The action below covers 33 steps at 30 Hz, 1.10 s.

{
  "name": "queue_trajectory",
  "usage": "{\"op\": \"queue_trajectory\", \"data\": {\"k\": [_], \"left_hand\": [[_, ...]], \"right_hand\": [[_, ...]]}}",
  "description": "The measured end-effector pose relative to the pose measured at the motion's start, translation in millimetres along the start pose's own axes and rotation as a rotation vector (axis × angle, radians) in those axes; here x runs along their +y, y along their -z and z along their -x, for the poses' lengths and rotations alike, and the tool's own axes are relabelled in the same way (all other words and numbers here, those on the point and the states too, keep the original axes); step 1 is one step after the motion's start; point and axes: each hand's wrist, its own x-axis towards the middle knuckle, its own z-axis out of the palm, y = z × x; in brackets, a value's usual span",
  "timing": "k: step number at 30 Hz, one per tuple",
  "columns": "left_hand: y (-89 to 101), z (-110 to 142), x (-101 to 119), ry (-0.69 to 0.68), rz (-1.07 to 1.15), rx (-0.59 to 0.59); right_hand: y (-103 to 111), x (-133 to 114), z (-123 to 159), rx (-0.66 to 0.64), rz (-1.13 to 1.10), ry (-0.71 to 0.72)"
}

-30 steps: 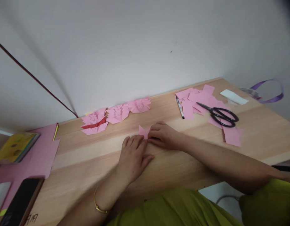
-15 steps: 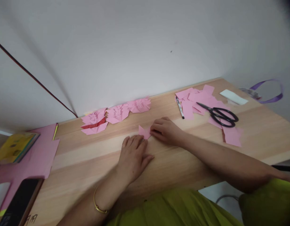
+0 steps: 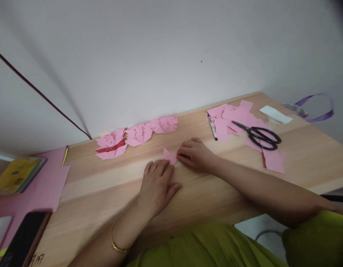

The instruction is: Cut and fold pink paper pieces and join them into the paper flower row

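A small folded piece of pink paper (image 3: 169, 155) lies on the wooden table between my hands, its pointed corner sticking up at the left. My left hand (image 3: 158, 185) rests flat with its fingertips on the paper's near left edge, thumb spread away from the fingers. With curled fingers, my right hand (image 3: 196, 155) pinches the paper's right side; the fingertips hide that edge. Behind the paper, along the wall, stand several folded pink paper pieces (image 3: 139, 134), one with a red strip (image 3: 111, 147) across it.
To the right lie black-handled scissors (image 3: 263, 137) on loose pink paper pieces (image 3: 221, 128), beside a marker (image 3: 212, 127) and a white strip (image 3: 275, 114). At left are a large pink sheet (image 3: 53, 181), a yellow packet (image 3: 17, 174) and a dark phone-like object (image 3: 28, 237).
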Motion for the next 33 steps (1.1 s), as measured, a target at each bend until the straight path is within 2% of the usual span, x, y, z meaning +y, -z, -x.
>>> {"op": "queue_trajectory", "data": {"k": [3,10,17,24,33], "left_hand": [[0.1,0,0,-0.002,-0.005,-0.007],[-0.9,0,0,0.002,0.008,0.006],[-0.2,0,0,-0.003,0.012,0.004],[0.2,0,1,0.001,0.005,0.003],[0.1,0,0,0.001,0.006,0.005]], "right_hand": [[2,2,0,0.013,0.007,-0.027],[-1,-9,1,-0.028,-0.010,0.037],[0,0,-1,0.012,0.031,-0.073],[-4,-11,0,-0.013,-0.033,-0.036],[-3,-9,-3,0.017,-0.026,-0.187]]}}
